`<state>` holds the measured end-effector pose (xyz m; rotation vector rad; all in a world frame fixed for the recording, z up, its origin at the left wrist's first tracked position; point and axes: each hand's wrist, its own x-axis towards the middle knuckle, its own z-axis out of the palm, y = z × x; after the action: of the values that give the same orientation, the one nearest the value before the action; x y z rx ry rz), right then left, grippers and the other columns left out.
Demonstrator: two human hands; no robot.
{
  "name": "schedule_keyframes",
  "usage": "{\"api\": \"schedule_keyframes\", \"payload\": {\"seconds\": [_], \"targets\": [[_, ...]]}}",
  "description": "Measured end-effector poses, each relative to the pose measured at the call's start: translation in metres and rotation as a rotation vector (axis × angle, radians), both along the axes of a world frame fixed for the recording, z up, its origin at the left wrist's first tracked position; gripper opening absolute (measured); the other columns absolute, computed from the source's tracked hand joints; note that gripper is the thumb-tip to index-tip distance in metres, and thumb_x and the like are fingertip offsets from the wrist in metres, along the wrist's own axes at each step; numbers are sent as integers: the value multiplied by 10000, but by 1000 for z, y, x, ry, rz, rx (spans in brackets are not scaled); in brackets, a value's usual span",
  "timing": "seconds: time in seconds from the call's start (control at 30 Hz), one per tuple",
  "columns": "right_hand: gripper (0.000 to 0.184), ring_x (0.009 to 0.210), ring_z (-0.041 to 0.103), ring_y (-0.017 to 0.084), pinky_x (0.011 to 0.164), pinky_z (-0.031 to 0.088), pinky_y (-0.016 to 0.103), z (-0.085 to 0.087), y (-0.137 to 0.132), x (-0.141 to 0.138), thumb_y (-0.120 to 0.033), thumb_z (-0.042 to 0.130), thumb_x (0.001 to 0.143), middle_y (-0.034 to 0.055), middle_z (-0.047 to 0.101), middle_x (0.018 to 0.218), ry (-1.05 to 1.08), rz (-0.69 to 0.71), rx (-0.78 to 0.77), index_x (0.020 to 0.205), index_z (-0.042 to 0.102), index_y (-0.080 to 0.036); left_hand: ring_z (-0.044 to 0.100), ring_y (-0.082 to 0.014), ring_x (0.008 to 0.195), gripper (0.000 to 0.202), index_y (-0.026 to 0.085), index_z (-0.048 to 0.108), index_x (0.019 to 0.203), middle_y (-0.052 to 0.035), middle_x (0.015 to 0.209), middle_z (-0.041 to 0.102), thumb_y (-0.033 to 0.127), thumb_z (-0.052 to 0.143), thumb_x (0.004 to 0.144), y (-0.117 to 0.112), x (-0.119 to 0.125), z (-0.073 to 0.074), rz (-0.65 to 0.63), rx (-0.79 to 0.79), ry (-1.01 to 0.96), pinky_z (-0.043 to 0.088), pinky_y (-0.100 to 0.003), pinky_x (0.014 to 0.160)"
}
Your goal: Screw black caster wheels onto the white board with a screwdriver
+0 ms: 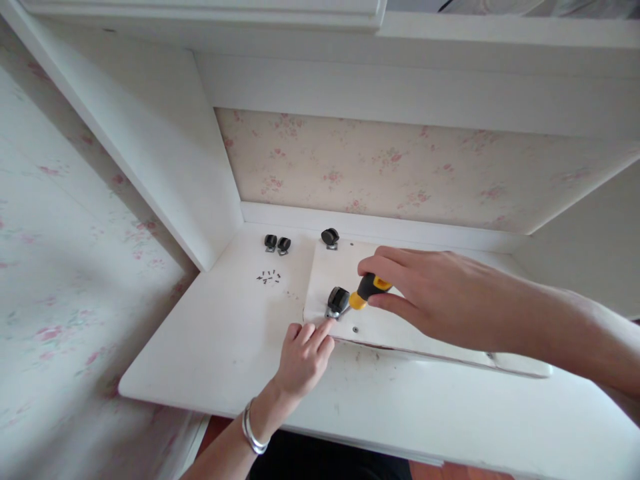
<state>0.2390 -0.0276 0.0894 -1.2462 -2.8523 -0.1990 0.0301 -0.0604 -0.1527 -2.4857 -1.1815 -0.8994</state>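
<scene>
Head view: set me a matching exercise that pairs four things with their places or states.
1. Yellow-and-black screwdriver
2. Small dark screws
3. Shiny silver bracelet
4. Black wheeled caster nearest the person

A. Lying scattered on the white desktop
B. Set on the white flat board, close to the left hand
C. Gripped in the right hand
D. Worn around the left wrist

Pairs: 1-C, 2-A, 3-D, 4-B.
</scene>
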Motion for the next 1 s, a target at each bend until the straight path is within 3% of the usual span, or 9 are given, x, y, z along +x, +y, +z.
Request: {"api": "schedule_keyframes", "payload": {"seconds": [0.1, 0.27, 0.4, 0.5, 0.7, 0.8, 0.9, 1.0], "targets": [[275, 743, 655, 217, 582, 377, 322, -1, 1, 1, -475, 423, 996, 1, 679, 953, -25, -98, -56, 1156, 537, -283, 555, -175, 782, 154, 210, 609, 791, 47, 1266, 702, 145, 608, 930, 0, 0, -1, 3, -22, 6, 379, -396, 693], [271, 666, 637, 214, 584, 386, 331, -5, -10, 9, -483, 372, 1003, -13, 662, 814, 27, -201, -72, 1039, 551, -282, 570, -177, 789, 141, 213, 627, 803, 13, 1253, 708, 138, 615, 921, -1, 1, 0, 7, -27, 0, 391, -389, 702], [292, 621, 615, 194, 561, 397, 319, -10, -32, 23, -493, 389, 993, 13, 670, 809, 248, -227, 66, 1064, 543, -255, 556, -164, 779, 155, 205, 628, 778, 26, 1280, 694, 123, 625, 909, -2, 2, 0, 3, -17, -16, 403, -379, 703], [287, 470, 526, 148, 487, 376, 294, -19, -48, 37, -503, 426, 983, -11, 639, 692, 415, -304, 67, 1034, 557, -252, 541, -158, 765, 175, 199, 629, 758, 30, 1332, 663, 116, 616, 912, -3, 3, 1, -11, -9, 6, 406, -377, 695], [389, 466, 526, 155, 450, 408, 287, -66, -75, 70, -618, 518, 888, -5, 640, 678, 657, -670, -45, 1046, 606, -274, 562, -179, 818, 175, 208, 642, 814, 32, 1362, 640, 72, 592, 911, -2, 6, 11, -21, -42, 83, 403, -383, 705], [433, 480, 505, 161, 440, 393, 285, -92, -85, 85, -660, 534, 845, -17, 600, 632, 799, -787, -133, 1053, 614, -288, 570, -171, 813, 167, 203, 628, 815, 32, 1336, 657, 71, 595, 913, -3, 6, 12, -21, -35, 66, 396, -378, 707], [458, 518, 515, 181, 455, 403, 294, -115, -94, 99, -672, 580, 797, -20, 555, 573, 1000, -866, -188, 1034, 633, -284, 585, -158, 780, 124, 195, 620, 820, -8, 1253, 699, 123, 617, 921, -11, 0, 6, -36, -16, 27, 393, -379, 719], [444, 538, 536, 199, 470, 431, 317, -140, -104, 113, -641, 682, 722, -6, 557, 566, 1273, -997, -147, 949, 669, -259, 599, -153, 752, 112, 201, 609, 807, -28, 1040, 738, 160, 658, 900, -20, -16, -6, -88, 3, -29, 395, -370, 733]]}}
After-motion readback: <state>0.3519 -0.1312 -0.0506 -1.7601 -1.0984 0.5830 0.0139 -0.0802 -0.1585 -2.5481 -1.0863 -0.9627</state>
